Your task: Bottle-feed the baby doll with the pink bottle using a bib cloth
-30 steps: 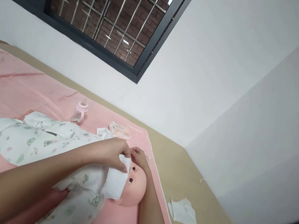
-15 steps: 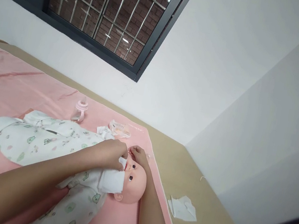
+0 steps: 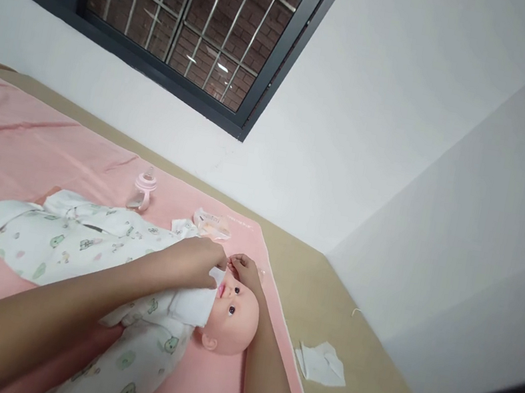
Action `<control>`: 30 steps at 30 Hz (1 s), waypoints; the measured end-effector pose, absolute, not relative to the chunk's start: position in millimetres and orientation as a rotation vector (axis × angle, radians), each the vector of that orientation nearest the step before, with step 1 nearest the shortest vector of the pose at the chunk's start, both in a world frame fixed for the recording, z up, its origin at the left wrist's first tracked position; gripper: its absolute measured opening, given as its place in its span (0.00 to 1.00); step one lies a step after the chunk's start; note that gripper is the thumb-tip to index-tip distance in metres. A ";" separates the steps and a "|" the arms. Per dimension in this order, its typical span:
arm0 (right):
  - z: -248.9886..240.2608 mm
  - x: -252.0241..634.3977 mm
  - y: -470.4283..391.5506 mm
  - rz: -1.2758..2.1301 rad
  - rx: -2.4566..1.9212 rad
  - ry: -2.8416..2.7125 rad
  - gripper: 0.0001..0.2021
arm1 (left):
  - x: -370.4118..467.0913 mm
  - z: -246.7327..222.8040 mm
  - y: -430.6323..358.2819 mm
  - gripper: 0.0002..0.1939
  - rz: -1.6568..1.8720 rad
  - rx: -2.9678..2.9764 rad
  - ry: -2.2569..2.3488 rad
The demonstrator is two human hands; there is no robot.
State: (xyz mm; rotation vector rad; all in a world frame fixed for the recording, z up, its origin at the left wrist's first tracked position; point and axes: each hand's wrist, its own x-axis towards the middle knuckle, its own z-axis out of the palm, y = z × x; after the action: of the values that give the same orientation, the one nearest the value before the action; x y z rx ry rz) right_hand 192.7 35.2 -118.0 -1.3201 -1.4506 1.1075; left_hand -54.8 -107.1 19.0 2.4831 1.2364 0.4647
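A baby doll [image 3: 234, 324] lies on its back, dressed in a white romper [image 3: 96, 245] with green animal prints. Its head points to the right. My left hand [image 3: 197, 263] reaches across the doll's neck, with thumb and fingers pinching a white cloth [image 3: 192, 306] just below its chin. I cannot tell whether this cloth is separate from the romper. My right hand [image 3: 245, 271] is on the far side of the doll's face, its forearm passing right of the head. Its fingers are curled together near the cheek; what they hold, if anything, is hidden.
A pink baby bottle [image 3: 143, 189] stands upright on the pink sheet [image 3: 22, 147], behind the doll. A clear plastic packet [image 3: 211, 223] lies nearby. On the bare wooden surface [image 3: 299, 277] to the right rests a crumpled white tissue [image 3: 322, 363]. A wall and barred window rise behind.
The white cloth has shifted slightly left, away from the face, with my left hand, and the doll's mouth shows more. My right hand has barely moved.
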 end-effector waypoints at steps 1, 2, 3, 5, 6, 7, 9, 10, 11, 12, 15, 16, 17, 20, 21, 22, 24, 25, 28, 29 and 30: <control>-118.8 192.9 35.7 1.103 -1.323 -1.452 0.14 | -54.7 19.1 -106.9 0.09 0.480 2.489 1.241; -119.2 193.0 35.9 1.098 -1.327 -1.455 0.14 | -54.5 19.0 -106.7 0.09 0.492 2.491 1.244; -119.3 193.0 35.8 1.092 -1.332 -1.458 0.14 | -54.3 18.8 -106.5 0.09 0.494 2.492 1.245; -118.6 192.6 34.9 1.082 -1.345 -1.469 0.14 | -53.8 18.1 -105.9 0.09 0.487 2.495 1.242; -117.9 192.3 34.1 1.076 -1.352 -1.475 0.13 | -53.6 17.7 -105.6 0.08 0.487 2.498 1.241; -116.9 192.1 33.2 1.071 -1.360 -1.482 0.13 | -53.4 17.5 -105.2 0.08 0.496 2.502 1.244; -114.7 191.4 31.2 1.060 -1.374 -1.498 0.12 | -53.0 17.3 -104.6 0.05 0.518 2.516 1.252; -113.5 191.0 30.1 1.053 -1.381 -1.505 0.11 | -52.8 17.2 -104.4 0.04 0.522 2.521 1.262; -112.3 190.5 29.0 1.044 -1.389 -1.512 0.11 | -52.6 17.1 -104.2 0.03 0.524 2.523 1.272; -111.1 190.0 27.9 1.035 -1.398 -1.521 0.11 | -52.5 16.9 -104.1 0.04 0.528 2.523 1.278; -107.5 187.7 25.0 1.006 -1.432 -1.551 0.12 | -52.6 16.5 -104.0 0.09 0.547 2.514 1.271; -106.4 186.9 24.0 0.997 -1.446 -1.562 0.12 | -52.7 16.5 -103.9 0.11 0.552 2.510 1.263; -105.2 186.0 23.1 0.990 -1.460 -1.574 0.13 | -52.7 16.5 -103.7 0.11 0.545 2.506 1.260; -101.6 183.6 20.2 0.970 -1.498 -1.603 0.15 | -52.3 16.0 -102.2 0.16 0.526 2.470 1.280; -100.4 182.9 19.2 0.964 -1.508 -1.613 0.16 | -52.0 15.5 -101.3 0.18 0.534 2.460 1.280; -99.3 182.3 18.3 0.957 -1.518 -1.622 0.16 | -51.7 14.8 -100.4 0.20 0.552 2.452 1.272; -97.2 181.1 16.6 0.942 -1.536 -1.636 0.16 | -51.0 13.3 -98.6 0.21 0.591 2.436 1.252; -96.3 180.6 15.9 0.933 -1.543 -1.641 0.16 | -50.7 12.7 -97.9 0.21 0.597 2.430 1.251; -93.7 178.8 14.0 0.903 -1.552 -1.647 0.14 | -50.1 12.0 -96.6 0.21 0.587 2.407 1.277; -92.9 178.2 13.5 0.892 -1.553 -1.646 0.13 | -49.9 11.9 -96.4 0.21 0.585 2.410 1.280; -92.1 177.6 12.9 0.881 -1.553 -1.645 0.12 | -49.7 11.9 -96.3 0.21 0.589 2.418 1.281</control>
State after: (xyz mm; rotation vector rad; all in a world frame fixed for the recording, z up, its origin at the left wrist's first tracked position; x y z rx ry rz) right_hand 177.6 12.9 -92.1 -1.5525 -1.6453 0.8807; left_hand -49.7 -96.3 11.9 2.4184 1.2810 0.5894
